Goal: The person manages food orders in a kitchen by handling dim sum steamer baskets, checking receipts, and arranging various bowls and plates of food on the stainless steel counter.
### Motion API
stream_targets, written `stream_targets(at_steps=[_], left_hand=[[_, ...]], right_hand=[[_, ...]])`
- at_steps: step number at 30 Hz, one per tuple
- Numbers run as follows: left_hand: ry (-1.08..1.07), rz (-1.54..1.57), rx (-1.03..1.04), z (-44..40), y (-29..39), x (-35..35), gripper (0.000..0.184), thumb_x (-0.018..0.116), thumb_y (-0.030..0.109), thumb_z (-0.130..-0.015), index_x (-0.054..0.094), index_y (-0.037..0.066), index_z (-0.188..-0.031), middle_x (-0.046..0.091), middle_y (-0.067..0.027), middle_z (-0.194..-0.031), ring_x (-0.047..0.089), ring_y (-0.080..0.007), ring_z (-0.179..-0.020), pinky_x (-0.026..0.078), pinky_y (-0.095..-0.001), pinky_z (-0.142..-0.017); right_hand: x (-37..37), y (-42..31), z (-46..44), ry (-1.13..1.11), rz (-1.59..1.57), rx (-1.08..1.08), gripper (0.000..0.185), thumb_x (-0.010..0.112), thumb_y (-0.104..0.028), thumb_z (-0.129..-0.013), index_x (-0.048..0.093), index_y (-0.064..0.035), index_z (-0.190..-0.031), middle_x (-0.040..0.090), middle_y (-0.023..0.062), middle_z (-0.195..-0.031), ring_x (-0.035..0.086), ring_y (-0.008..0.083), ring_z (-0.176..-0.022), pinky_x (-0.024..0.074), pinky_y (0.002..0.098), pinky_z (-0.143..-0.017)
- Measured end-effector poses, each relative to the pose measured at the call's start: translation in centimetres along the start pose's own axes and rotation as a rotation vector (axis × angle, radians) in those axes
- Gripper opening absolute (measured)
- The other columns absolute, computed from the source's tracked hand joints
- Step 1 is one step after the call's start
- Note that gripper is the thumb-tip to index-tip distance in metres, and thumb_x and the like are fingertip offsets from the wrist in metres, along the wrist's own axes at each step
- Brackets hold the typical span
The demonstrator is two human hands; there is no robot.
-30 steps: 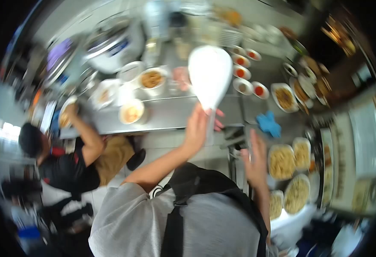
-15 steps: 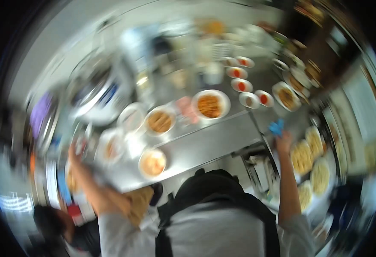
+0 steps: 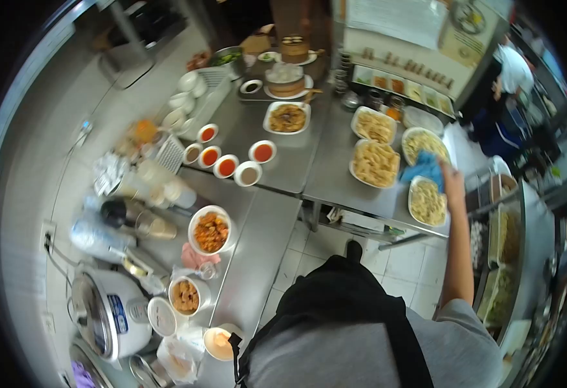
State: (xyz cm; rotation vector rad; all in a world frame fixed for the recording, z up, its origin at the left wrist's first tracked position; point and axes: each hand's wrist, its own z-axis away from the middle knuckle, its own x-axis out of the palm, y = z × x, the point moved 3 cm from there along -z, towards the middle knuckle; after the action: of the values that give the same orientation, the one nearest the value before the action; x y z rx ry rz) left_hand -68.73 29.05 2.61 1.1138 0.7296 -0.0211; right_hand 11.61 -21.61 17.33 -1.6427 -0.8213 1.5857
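Note:
My right hand [image 3: 452, 180] grips a blue cloth [image 3: 427, 169] at the right-hand counter. The cloth hangs among white dishes of pale food and partly covers them. Just below it is an oval dish of pale shredded food [image 3: 427, 202], close to my fingers. Behind the cloth stands another oval dish of similar food [image 3: 420, 141]. Two dishes of yellowish, folded-looking food lie to the left, a nearer dish [image 3: 374, 163] and a farther dish [image 3: 373, 125]. My left hand is out of sight.
Small sauce cups [image 3: 226, 166] stand on the steel counter [image 3: 277, 169]. Toward the left are a bowl of orange-red food [image 3: 210, 233], tubs and a rice cooker [image 3: 106, 310]. An ingredient rack [image 3: 405, 89] sits at the back right. A person [image 3: 515, 70] stands beyond.
My view has turned to the right. My right hand has carried the blue cloth over to the pale food dishes. My left hand has gone out of view.

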Motion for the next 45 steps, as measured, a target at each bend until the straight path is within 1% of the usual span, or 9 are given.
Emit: stream_targets(at_steps=[4, 8, 10, 14, 20, 28, 37, 40, 45], left_hand=[[0.171, -0.266, 0.332, 5.4, 7.6, 8.0, 0.03, 0.047, 0.018, -0.086, 0.064, -0.004, -0.099, 0.065, -0.0161, -0.097, 0.063, -0.0278, -0.085, 0.049, -0.0376, -0.081], [0.361, -0.284, 1.124, 15.0, 24.5, 13.9, 0.032, 0.043, 0.015, -0.088, 0.064, -0.004, -0.103, 0.065, -0.016, -0.102, 0.063, -0.0271, -0.091, 0.047, -0.0364, -0.087], [-0.13, -0.169, 1.448, 28.0, 30.5, 22.4, 0.033, 0.042, 0.013, -0.088, 0.064, -0.005, -0.104, 0.065, -0.0159, -0.104, 0.062, -0.0268, -0.094, 0.046, -0.0358, -0.09], [-1.424, 0.12, 1.529, 68.4, 30.5, 42.0, 0.027, 0.049, 0.004, -0.087, 0.061, 0.002, -0.111, 0.062, -0.0141, -0.11, 0.059, -0.0283, -0.104, 0.044, -0.0322, -0.089], [-1.318, -0.582, 1.988, 83.7, 25.9, 65.2, 0.022, 0.056, 0.024, -0.086, 0.068, 0.006, -0.091, 0.064, -0.0178, -0.09, 0.061, -0.0347, -0.085, 0.049, -0.0413, -0.075], [-1.519, -0.659, 2.017, 89.1, 22.8, 67.8, 0.023, 0.058, 0.03, -0.085, 0.07, 0.011, -0.083, 0.065, -0.0148, -0.081, 0.062, -0.0345, -0.076, 0.049, -0.0439, -0.067], [-1.456, -0.823, 1.571, 84.4, 18.6, 65.7, 0.023, 0.044, 0.02, -0.094, 0.05, 0.001, -0.105, 0.062, -0.0242, -0.075, 0.064, -0.0369, -0.071, 0.052, -0.0447, -0.06], [-1.735, -0.754, 0.506, 84.1, 17.4, 62.1, 0.038, 0.044, 0.008, -0.091, 0.034, 0.004, -0.127, 0.054, -0.0239, -0.116, 0.066, -0.0358, -0.085, 0.06, -0.0435, -0.056], [-1.887, -0.541, 0.014, 84.8, 15.7, 59.3, 0.063, 0.047, -0.002, -0.081, 0.023, 0.012, -0.137, 0.052, -0.02, -0.121, 0.063, -0.0376, -0.095, 0.059, -0.0506, -0.064]], right_hand=[[-10.6, 5.5, -5.5, 0.185, -0.51, -0.002, 0.039, 0.054, -0.033, -0.09, 0.058, -0.0048, -0.117, 0.061, 0.0056, -0.084, 0.061, 0.0129, -0.072, 0.0512, 0.0273, -0.059], [-14.1, 12.5, -10.7, 0.264, -0.536, 0.017, 0.043, 0.047, -0.016, -0.092, 0.042, -0.0084, -0.135, 0.06, 0.0089, -0.095, 0.062, 0.0172, -0.077, 0.0562, 0.0312, -0.053], [-12.7, 18.5, -14.5, 0.097, -0.548, 0.091, 0.042, 0.046, -0.014, -0.092, 0.046, -0.0095, -0.134, 0.061, 0.0095, -0.097, 0.062, 0.0163, -0.08, 0.0545, 0.0297, -0.061], [-8.1, 22.3, -20.8, 0.086, -0.385, 0.008, 0.037, 0.049, -0.013, -0.09, 0.054, -0.008, -0.126, 0.064, 0.0063, -0.101, 0.059, 0.0135, -0.09, 0.0459, 0.0265, -0.081], [-2.5, 19.8, -28.5, -0.364, -0.149, -0.052, 0.035, 0.055, -0.02, -0.09, 0.056, -0.0062, -0.122, 0.063, 0.0058, -0.102, 0.056, 0.0132, -0.092, 0.0445, 0.0276, -0.082], [2.2, 16.4, -31.6, -0.724, -0.159, -0.195, 0.029, 0.053, -0.023, -0.091, 0.062, -0.0046, -0.113, 0.063, 0.0059, -0.102, 0.055, 0.0162, -0.097, 0.0403, 0.0274, -0.089], [-4.8, 24.3, -21.4, -0.364, -0.225, 0.059, 0.05, 0.048, -0.032, -0.094, 0.046, 0.0037, -0.129, 0.055, 0.0122, -0.124, 0.052, 0.0202, -0.112, 0.0368, 0.0296, -0.098], [-3.9, 25.3, -15.0, -0.276, -0.789, 0.436, 0.049, 0.045, -0.018, -0.094, 0.033, 0.0002, -0.139, 0.049, 0.0119, -0.132, 0.049, 0.0208, -0.118, 0.039, 0.0318, -0.098], [-3.7, 25.4, -13.4, -0.169, -0.966, 0.565, 0.049, 0.044, -0.011, -0.091, 0.034, 0.0015, -0.137, 0.053, 0.0117, -0.126, 0.055, 0.0204, -0.111, 0.0448, 0.0335, -0.092]])
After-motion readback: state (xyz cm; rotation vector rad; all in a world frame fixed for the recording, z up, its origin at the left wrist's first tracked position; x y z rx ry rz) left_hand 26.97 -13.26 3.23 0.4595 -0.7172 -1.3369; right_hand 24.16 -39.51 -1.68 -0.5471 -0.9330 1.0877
